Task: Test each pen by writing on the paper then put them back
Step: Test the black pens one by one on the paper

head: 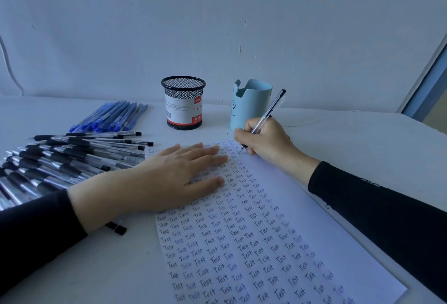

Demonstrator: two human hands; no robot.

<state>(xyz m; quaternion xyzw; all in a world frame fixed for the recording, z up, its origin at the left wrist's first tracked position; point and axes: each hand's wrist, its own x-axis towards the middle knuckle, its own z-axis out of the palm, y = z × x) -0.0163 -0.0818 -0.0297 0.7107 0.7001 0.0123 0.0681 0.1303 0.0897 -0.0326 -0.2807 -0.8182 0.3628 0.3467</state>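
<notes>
This looks like a simple office or study place. A white tabletop [350, 139] stands against a plain wall [217, 13] and carries a mesh pen holder [183, 103], a light blue holder [244, 105], many pens [72, 156] and written paper [242, 243].

Left hand [174, 178] flat, palm down; right hand [266, 141] curled, pinching pen [269, 111].

Pale wall [217, 18] behind a white table [362, 134], in dim bluish light.
The wall fills the top half of the frame, flecked with small marks; a thin cable [8, 66] hangs at the far left edge, and a window frame [433, 81] slants down the right edge.
</notes>
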